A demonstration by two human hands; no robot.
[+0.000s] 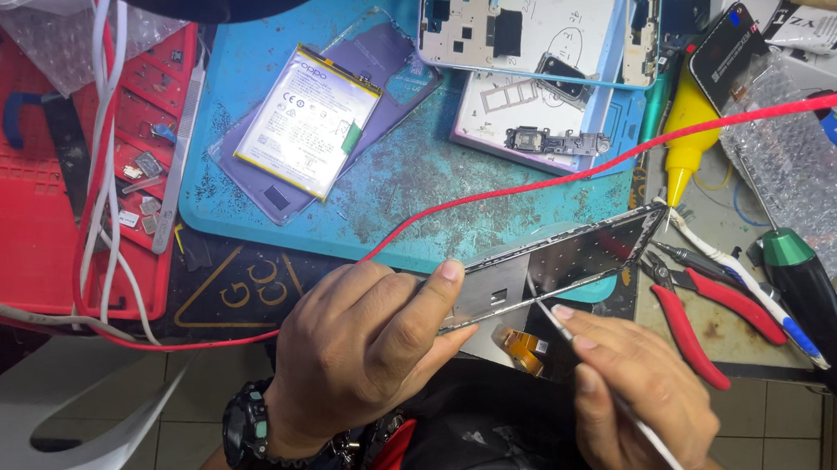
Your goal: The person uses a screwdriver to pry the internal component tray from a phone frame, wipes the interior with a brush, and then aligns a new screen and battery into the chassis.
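pinched glossy flat phone screen (548,265)

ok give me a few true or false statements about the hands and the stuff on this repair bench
1. The left hand grips a phone screen panel. True.
2. The right hand holds red pliers. False: it holds a thin white tool; the red-handled pliers lie on the bench.
3. A battery lies on the blue mat. True.
4. The yellow bottle sits on the red tray. False: it lies right of the mat.
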